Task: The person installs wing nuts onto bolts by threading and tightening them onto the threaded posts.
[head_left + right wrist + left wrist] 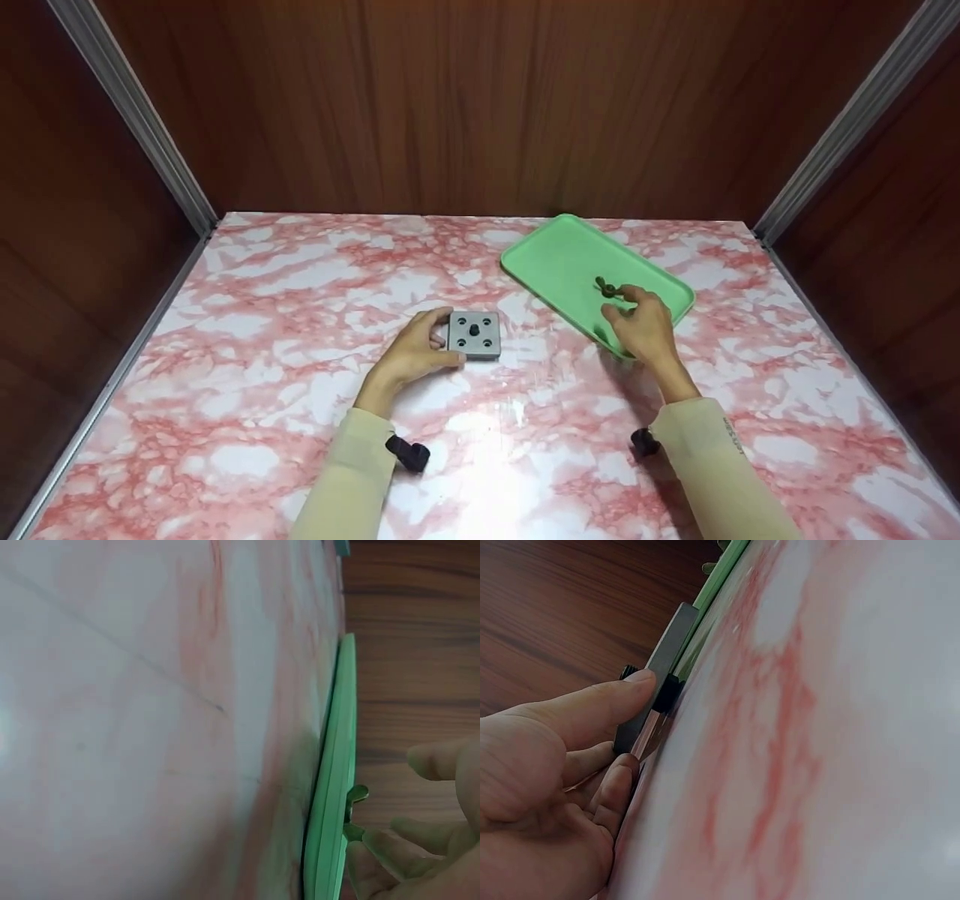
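A square grey metal block (486,332) with a hole near each corner and a dark stud (474,330) at its centre sits on the table, left of the tray. My left hand (411,352) holds it from the left, thumb (634,694) on its near side and fingers around the far side. Over the green tray (555,251) is my right hand (643,324), thumb and fingers spread apart. Just beyond its fingertips a dark brass-coloured wing nut (608,288) lies on the tray. In the right wrist view the wing nut (354,799) shows beside the fingers; contact is hard to judge.
The table (300,270) has a red and white marbled top. A wood-grain panel (480,105) rises behind it, with more panels and metal corner posts (135,97) at both sides. The tray is set at an angle near the back edge.
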Available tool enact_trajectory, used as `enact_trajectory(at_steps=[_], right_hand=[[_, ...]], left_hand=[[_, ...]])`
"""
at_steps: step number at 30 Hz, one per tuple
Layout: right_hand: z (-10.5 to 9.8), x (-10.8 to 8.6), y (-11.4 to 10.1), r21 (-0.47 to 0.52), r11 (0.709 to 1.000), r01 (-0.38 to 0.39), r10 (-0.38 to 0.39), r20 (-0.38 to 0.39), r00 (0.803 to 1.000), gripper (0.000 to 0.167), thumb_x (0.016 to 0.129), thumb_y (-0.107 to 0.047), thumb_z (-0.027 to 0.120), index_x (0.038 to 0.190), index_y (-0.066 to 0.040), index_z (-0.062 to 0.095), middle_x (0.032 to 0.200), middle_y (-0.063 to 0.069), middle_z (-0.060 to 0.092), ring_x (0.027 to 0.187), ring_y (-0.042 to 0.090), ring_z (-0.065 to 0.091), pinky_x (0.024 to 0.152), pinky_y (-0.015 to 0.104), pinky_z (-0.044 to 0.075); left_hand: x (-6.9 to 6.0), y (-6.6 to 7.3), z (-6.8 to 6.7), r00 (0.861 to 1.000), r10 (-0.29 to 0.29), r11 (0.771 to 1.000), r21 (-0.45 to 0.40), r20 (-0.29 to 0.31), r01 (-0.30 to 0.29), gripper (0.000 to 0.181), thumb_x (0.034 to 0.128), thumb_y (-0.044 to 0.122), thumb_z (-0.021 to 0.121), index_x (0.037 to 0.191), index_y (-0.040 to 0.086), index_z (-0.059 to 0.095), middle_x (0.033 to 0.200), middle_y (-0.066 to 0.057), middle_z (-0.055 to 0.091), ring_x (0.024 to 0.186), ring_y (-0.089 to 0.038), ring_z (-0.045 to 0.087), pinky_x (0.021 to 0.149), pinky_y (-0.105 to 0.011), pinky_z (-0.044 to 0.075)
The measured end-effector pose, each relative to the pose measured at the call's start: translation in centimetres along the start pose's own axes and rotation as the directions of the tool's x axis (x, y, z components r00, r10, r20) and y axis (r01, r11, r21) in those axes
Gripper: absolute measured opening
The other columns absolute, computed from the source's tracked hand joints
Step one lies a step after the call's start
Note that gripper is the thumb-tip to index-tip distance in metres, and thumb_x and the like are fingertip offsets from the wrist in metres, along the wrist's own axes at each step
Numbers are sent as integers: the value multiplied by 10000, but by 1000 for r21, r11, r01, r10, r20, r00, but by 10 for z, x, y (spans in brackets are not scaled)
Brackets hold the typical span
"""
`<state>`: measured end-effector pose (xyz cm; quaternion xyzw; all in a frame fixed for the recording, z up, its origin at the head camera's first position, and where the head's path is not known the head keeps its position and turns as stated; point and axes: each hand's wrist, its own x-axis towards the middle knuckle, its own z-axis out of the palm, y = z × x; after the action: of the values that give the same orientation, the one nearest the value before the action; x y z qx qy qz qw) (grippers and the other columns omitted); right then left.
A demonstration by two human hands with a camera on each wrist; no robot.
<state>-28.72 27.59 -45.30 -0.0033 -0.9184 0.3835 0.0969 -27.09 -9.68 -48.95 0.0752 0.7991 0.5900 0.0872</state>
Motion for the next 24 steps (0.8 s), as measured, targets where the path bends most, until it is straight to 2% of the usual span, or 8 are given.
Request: enact_trajectory(at_steps=[3,12,19,24], right_hand=[[-1,4,2,-25,1000,-7,6,-20,1000,576,1015,-208,665,1482,100,531,1399,359,558,1118,472,630,1005,601,484],[4,12,2,-61,996,-69,68,-23,997,633,1000,-243,663,1461,162,508,1350,396,590,1263,556,553,1061,635,450],[8,15,-1,-66,994,-85,84,-19,996,665,1002,-254,653,1448,209,483,1302,407,620,1244,552,581,1048,629,471],[12,18,-2,-81,991,-111,107,-49,993,677,1000,-274,670,1449,200,490,1270,388,636,1224,549,585,1047,628,464]], left_hand=[[0,0,1,1000,-1,1000,-2,6,1,939,762,34,899,1593,68,462,1432,-131,532,1056,-240,554,883,-309,505],[0,0,-1,1000,-4,1000,-4,13,4,936,767,37,894,1595,70,459,1446,-127,528,1065,-244,556,896,-316,493],[0,0,-1,1000,-1,1000,11,1,1,932,761,36,895,1589,73,470,1466,-115,522,1055,-226,540,901,-314,467],[0,-1,-1,1000,3,1000,14,-3,-3,930,753,41,894,1583,65,476,1466,-123,526,1056,-228,551,901,-311,481]])
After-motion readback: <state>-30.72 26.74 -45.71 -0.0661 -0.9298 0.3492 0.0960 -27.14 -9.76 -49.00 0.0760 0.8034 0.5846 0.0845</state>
